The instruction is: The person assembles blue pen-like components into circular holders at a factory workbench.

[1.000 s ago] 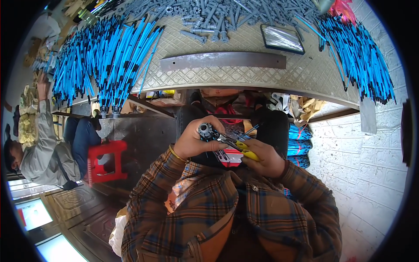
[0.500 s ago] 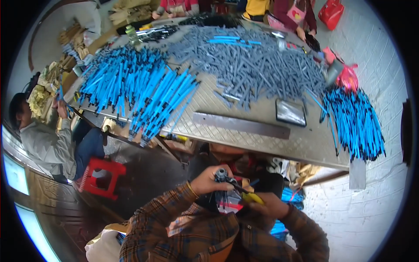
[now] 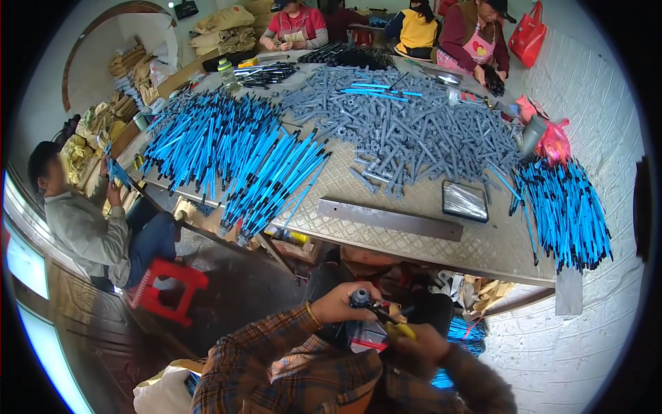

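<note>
Over my lap, my left hand (image 3: 339, 304) is closed around a grey plastic tubular part (image 3: 359, 298), its round end pointing up past the thumb. My right hand (image 3: 427, 343), slightly blurred, grips yellow-handled pliers (image 3: 400, 332). Their dark jaws reach toward the grey part beside my left thumb; whether they touch it I cannot make out. Beyond my hands, the metal-topped table (image 3: 386, 238) bears a wide heap of grey plastic parts (image 3: 414, 131) and a big pile of blue rods with black ends (image 3: 234, 152) on its left.
Along the table's near side lie a flat metal bar (image 3: 389, 219) and a clear-wrapped dark tray (image 3: 465, 201). More blue rods (image 3: 565, 214) overhang the right corner by the wall. A red stool (image 3: 169, 290) and a seated person (image 3: 89, 214) are at left; several people work at the far side.
The view has tilted up, so the table sits lower and more of the people at the far side shows. Both hands keep hold of the grey part and the pliers.
</note>
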`<state>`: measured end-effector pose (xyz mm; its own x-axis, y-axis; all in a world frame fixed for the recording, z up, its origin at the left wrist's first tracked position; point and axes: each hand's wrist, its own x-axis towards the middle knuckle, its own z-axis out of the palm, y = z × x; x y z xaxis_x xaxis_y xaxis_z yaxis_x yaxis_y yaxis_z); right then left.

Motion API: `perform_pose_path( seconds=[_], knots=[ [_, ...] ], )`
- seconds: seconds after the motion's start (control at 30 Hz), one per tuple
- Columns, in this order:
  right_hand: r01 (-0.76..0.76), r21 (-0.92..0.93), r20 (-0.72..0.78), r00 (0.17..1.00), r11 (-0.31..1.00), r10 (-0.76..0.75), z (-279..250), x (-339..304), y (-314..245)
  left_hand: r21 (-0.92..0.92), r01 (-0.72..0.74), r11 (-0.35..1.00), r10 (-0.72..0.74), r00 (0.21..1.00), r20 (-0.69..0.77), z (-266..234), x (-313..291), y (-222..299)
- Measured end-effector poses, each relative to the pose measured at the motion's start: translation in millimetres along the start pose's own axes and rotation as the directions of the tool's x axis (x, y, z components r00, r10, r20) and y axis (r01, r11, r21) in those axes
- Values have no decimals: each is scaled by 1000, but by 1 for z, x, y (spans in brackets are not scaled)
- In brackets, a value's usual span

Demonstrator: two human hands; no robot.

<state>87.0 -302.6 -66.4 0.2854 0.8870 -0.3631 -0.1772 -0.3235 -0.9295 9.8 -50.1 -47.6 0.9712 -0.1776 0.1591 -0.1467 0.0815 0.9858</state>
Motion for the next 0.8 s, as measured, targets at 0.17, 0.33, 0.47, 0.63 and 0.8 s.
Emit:
perform_pose_path(
  seconds=[0.17,0.33,0.47,0.63,0.8],
  knots=[
    [-402,666,405,902,628,147,-16,-34,50,-59,21,998,-11,986,164,17,10,6],
    [-4,254,113,993,967,-26,-9,-34,19,-85,87,993,-69,979,190,19,17,-9],
    [121,-645,61,992,754,-107,-31,-26,-59,-57,147,987,-145,989,37,16,14,-7],
    [-337,-460,224,851,821,475,-43,-22,47,47,18,999,-26,985,170,19,28,0],
    [137,-305,121,987,942,-104,-29,-24,-23,-53,126,991,-118,983,139,15,19,-6]
  ],
)
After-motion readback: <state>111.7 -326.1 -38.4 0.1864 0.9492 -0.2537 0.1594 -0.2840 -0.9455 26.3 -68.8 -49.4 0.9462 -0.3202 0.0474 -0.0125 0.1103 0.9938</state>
